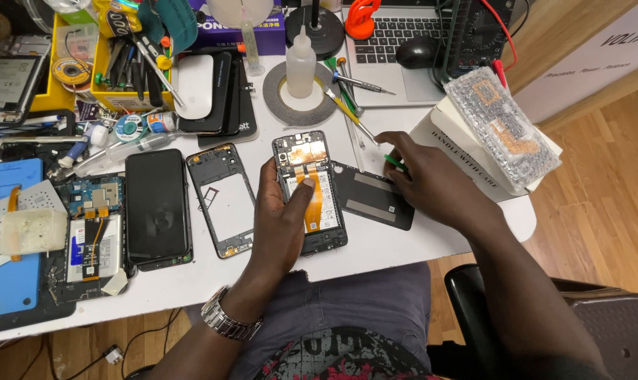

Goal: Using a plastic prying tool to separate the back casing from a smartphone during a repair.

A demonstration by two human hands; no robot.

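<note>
My left hand (pixel 280 214) grips an opened phone (pixel 310 184) lying on the white table (pixel 375 246), thumb pressed on its orange flex cable over the battery. A watch sits on that wrist. My right hand (pixel 423 179) rests to the right, fingers closed around a small green-handled tool (pixel 393 162) near a thin screwdriver (pixel 354 116). Under the right hand lies a black phone back cover (pixel 372 198).
A bare phone frame (pixel 220 198) and a black phone (pixel 156 205) lie to the left, beside another opened phone (pixel 94 236) on a blue mat (pixel 2 274). A squeeze bottle (pixel 301 67), tape roll, laptop (pixel 393 42), yellow tool tray (pixel 125 67) and white box (pixel 467 151) crowd the back.
</note>
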